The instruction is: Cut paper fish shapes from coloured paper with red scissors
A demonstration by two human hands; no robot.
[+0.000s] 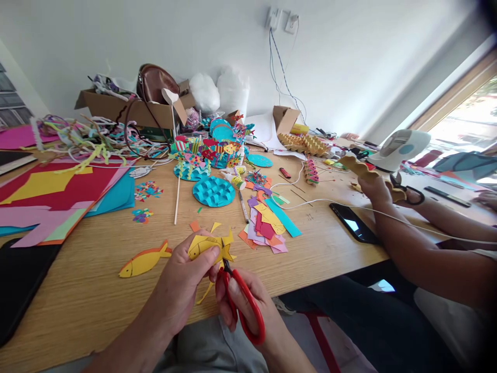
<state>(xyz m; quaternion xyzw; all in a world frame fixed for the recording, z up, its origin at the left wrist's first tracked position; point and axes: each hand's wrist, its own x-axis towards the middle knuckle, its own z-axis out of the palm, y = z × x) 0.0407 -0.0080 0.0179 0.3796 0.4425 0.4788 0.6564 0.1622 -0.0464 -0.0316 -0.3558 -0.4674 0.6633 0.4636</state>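
I count two yellow paper fish (pixel 209 246) (pixel 143 261), two pairs of scissors (pixel 243 303) (pixel 407 190), one phone (pixel 354 224), and two cardboard boxes (pixel 128 109) (pixel 285 119).

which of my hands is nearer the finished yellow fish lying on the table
Left. The left hand, gripping a yellow paper cutout, sits just right of the finished fish; the right hand, holding red scissors, is farther right.

A yellow paper fish with dark drawn lines (pixel 210 245) sits above red-handled scissors (pixel 243 303); left of it lies another yellow-orange paper fish (pixel 143 260) (similarly lined), beyond it a ridged blue paper disc (pixel 213 191).
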